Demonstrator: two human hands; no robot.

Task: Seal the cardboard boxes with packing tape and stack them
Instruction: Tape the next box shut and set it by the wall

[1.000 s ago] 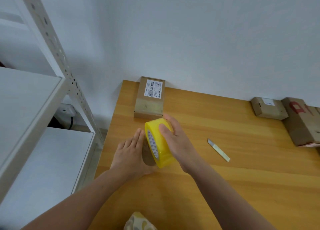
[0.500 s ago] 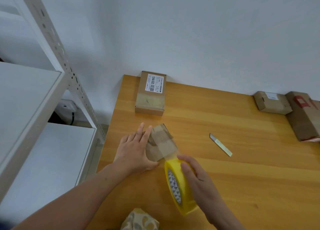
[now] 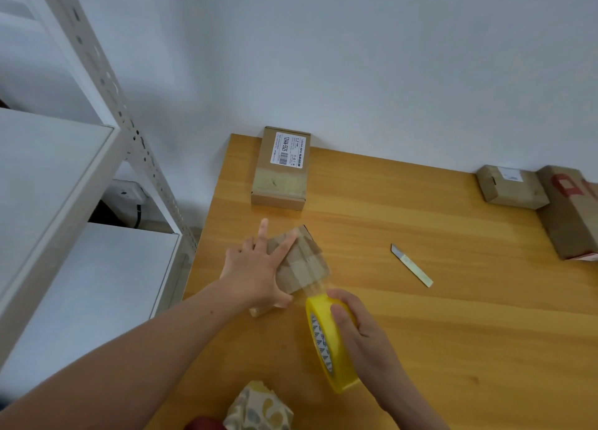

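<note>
A small box, near the table's left edge, is pressed by the outstretched left hand; the tape roll is grasped by the right hand. Tape appears laid but uncut; stacking remains.

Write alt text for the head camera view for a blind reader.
A left hand presses a small cardboard box onto a wooden table while the right hand grips a yellow tape roll, tape stretched from box to roll. A blade lies nearby.
</note>
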